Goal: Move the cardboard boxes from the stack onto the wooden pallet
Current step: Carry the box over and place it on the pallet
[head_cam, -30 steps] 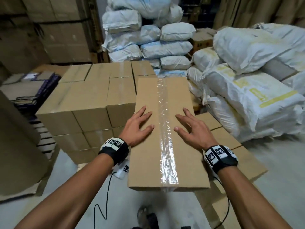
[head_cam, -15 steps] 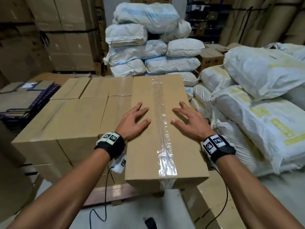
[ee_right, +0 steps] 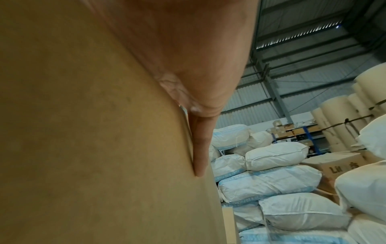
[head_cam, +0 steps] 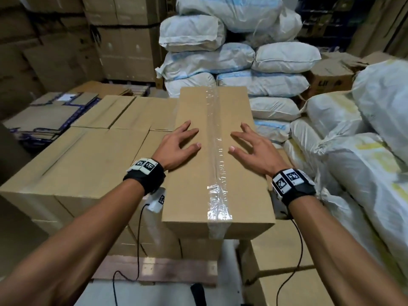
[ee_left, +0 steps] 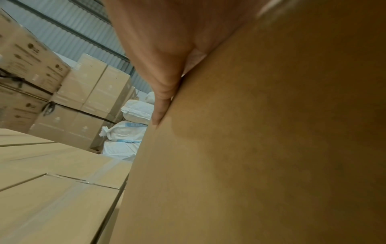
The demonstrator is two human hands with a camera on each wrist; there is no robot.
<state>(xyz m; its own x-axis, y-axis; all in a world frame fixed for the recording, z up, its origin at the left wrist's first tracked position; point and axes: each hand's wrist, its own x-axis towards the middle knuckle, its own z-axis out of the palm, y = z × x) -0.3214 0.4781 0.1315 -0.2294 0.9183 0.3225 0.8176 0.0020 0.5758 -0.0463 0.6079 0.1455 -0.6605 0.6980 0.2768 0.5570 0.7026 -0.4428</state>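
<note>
A long cardboard box (head_cam: 217,151) with clear tape down its middle lies on top of the boxes stacked on the wooden pallet (head_cam: 154,270), its near end sticking out past the stack. My left hand (head_cam: 178,143) lies flat on its top, left of the tape, fingers spread. My right hand (head_cam: 251,144) lies flat to the right of the tape, fingers spread too. The left wrist view shows the box (ee_left: 261,148) close up with the left hand (ee_left: 165,66) against it. In the right wrist view the right hand (ee_right: 198,99) lies along the box (ee_right: 94,132).
More cardboard boxes (head_cam: 84,155) fill the pallet to the left. Lower boxes (head_cam: 278,252) stand at the near right. White sacks (head_cam: 357,160) are piled at the right and behind. Flattened cartons (head_cam: 44,120) lie at the far left. Tall strapped boxes (head_cam: 123,38) stand at the back.
The box has slid forward onto the pallet stack with both hands flat on its top. The view has come closer and lower towards the stack.
</note>
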